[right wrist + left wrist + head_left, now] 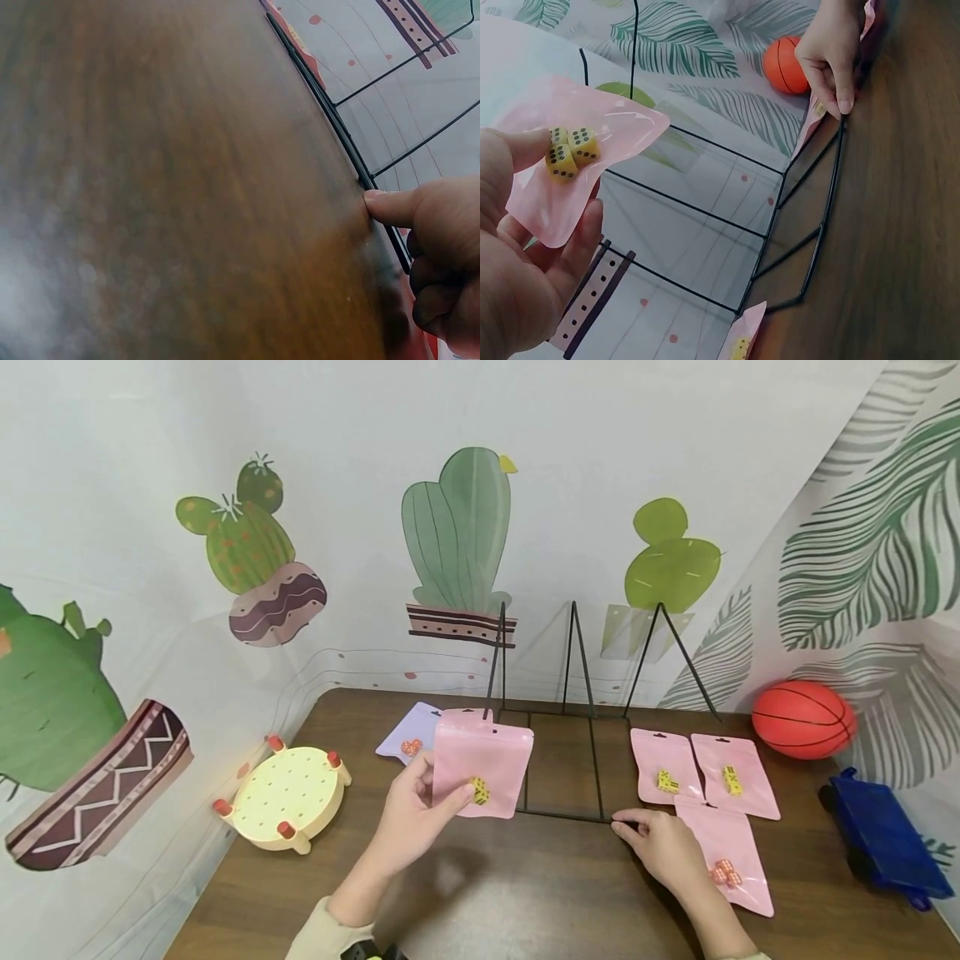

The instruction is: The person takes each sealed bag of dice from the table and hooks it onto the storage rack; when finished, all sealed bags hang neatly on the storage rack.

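Note:
My left hand [420,810] grips a pink zip pouch [480,752] by its left side, thumb in front and fingers behind. Yellow dice [571,154] with black dots show through the pouch near the thumb. The pouch is held up by the left prong of a black wire rack [562,817]; whether its hole touches that prong I cannot tell. My right hand [663,847] pinches the rack's front right corner between thumb and fingertip, seen also in the left wrist view. Another pink pouch [467,717] is partly hidden behind the held one.
Right of the rack lie pink pouches [735,768] with yellow or orange dice. A lilac pouch [408,733] lies back left. A yellow round peg stand [288,797] is at left; a red ball [804,720] and a blue toy cart [888,835] are at right.

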{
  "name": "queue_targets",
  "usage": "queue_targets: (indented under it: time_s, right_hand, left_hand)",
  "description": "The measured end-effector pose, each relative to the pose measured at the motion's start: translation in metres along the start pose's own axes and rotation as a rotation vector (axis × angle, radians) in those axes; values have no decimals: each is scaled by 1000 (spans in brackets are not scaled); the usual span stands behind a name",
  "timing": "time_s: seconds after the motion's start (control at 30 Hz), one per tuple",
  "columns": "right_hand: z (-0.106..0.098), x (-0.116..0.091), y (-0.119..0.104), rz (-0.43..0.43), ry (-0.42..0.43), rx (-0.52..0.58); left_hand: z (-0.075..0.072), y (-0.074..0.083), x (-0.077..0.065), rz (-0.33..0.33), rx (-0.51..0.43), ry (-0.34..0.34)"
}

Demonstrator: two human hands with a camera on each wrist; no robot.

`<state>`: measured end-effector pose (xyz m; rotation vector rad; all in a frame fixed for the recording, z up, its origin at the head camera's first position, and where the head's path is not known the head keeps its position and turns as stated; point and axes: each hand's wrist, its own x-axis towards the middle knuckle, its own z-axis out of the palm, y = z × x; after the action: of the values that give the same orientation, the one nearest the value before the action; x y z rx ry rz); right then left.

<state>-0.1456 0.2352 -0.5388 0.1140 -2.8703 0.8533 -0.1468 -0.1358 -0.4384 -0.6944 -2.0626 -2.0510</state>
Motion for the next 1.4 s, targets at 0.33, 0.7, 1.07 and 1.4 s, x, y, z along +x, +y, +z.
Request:
queue_targets:
  time_s: [0.33,0.7,1.07,1.4]
  right_hand:
    - [0,-1,-1,-4,7,0]
    - [-1,-2,-1,-20,32,9]
    - [-1,-2,-2,-6,16,20]
    - [-1,-1,-2,26,-11,13]
  left_hand:
    - [7,-3,7,-25,-19,50]
    - [13,-6,23,-79,-35,96]
    - [14,-19,62,-119,-3,153]
    - [17,-39,107,-156,156,246]
